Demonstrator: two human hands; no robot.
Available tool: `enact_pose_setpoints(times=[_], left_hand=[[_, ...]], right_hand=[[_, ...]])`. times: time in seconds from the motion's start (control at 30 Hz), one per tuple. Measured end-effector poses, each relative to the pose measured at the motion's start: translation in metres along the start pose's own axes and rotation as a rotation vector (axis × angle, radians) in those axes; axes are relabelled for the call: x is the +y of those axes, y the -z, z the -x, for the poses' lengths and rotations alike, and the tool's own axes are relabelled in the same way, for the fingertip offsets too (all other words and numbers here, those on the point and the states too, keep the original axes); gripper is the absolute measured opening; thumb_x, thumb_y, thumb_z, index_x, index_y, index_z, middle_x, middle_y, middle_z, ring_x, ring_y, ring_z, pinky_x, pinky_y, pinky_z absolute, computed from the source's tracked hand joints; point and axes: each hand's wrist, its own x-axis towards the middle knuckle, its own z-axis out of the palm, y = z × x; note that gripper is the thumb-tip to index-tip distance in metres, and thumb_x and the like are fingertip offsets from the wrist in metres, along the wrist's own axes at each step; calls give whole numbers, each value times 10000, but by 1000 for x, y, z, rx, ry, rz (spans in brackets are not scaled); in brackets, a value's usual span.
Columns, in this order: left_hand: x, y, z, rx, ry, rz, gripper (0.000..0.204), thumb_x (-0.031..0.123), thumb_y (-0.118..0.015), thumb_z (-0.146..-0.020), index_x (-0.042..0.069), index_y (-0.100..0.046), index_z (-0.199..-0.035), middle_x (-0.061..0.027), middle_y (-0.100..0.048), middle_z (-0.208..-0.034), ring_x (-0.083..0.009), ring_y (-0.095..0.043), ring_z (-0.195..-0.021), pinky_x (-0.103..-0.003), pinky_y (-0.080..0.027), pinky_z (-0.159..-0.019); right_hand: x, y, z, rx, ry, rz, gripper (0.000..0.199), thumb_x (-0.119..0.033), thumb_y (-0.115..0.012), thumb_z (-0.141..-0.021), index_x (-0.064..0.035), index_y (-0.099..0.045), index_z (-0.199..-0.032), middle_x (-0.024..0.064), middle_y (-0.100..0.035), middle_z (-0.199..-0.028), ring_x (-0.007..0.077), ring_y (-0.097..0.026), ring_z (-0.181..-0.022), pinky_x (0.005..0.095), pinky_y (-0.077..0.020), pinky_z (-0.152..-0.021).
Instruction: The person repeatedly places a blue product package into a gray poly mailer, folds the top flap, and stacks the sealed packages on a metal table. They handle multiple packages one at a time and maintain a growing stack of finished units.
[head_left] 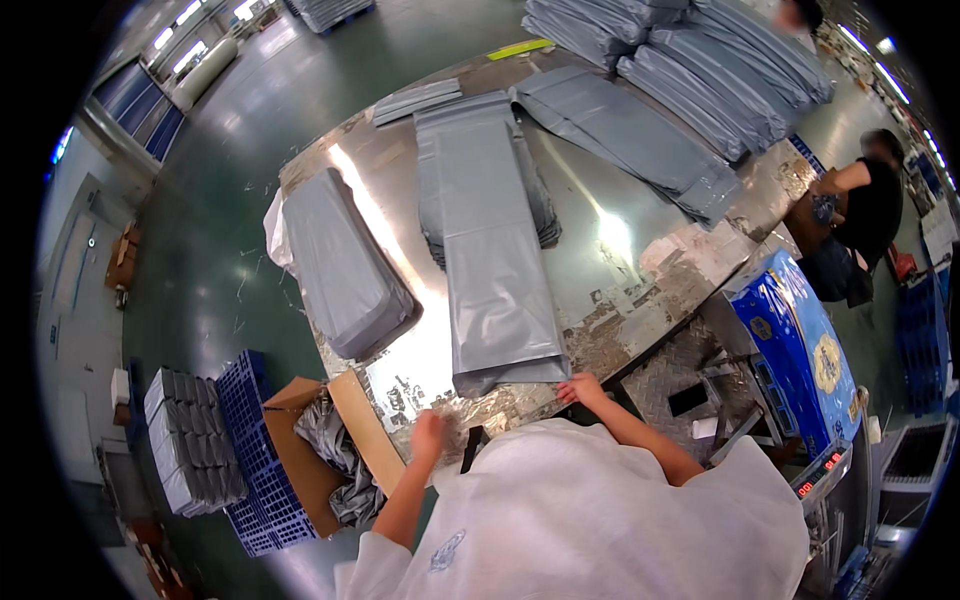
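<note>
A long grey plastic bag [490, 240] lies flat down the middle of the metal-topped table [600, 270], over a stack of more grey bags [540, 200]. Its near end gapes a little at the table's front edge. The near right corner of that bag is pinched between the fingers of my right hand [580, 389]. My left hand [430, 432] is off to the left of the bag, above the table edge and apart from the plastic. Motion smears its fingers, so their pose is unclear.
A thick stack of grey bags [345, 265] sits at the table's left; folded grey bags [630, 130] and large piles [720, 70] lie beyond. An open cardboard box [300, 450] is at left, a blue box [800, 345] at right. Another person [865, 220] stands at far right.
</note>
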Motion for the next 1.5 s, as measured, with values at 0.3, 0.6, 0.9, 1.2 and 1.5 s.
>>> enact_pose_setpoints(times=[0.3,0.6,0.9,1.2,1.5], left_hand=[[-299,111,184,-1433,1106,-605,222,256,-585,-746,86,-631,-881,-94,-611,-927,-271,-591,-854,-377,-470,-671],[22,53,-80,-8,-390,-392,355,126,-435,-837,115,-458,-1192,-114,-293,-1345,-236,-336,-1201,-332,-279,-986],[37,20,-125,-252,-846,-711,464,96,-533,-725,134,-477,-1184,-9,-250,-1376,-128,-249,-1255,-370,-188,-1038],[16,2,-214,-483,-63,562,172,166,-495,-830,19,-575,-866,-27,-558,-707,-120,-486,-676,-265,-398,-643],[62,-79,-253,-100,582,1256,461,369,-424,-870,63,-393,-1213,-92,-481,-1125,-211,-448,-1033,-344,-347,-894]], right_hand=[[-33,20,1,-143,-66,561,185,-89,-494,-739,32,-568,-858,146,-601,-715,232,-582,-561,331,-486,-537],[-136,-16,36,70,1311,1875,515,-42,-502,-702,-98,-419,-1207,105,-296,-1339,243,-289,-1238,373,-227,-1018],[-121,11,-2,-234,1117,1805,382,-118,-508,-712,-97,-533,-1092,76,-408,-1277,180,-360,-1201,373,-270,-999],[-141,34,-92,62,512,687,281,-256,-511,-838,6,-601,-791,89,-568,-668,184,-511,-642,281,-401,-614],[-130,-18,-163,331,267,-126,444,-344,-435,-858,-27,-445,-1170,106,-519,-1100,202,-496,-973,323,-395,-810]])
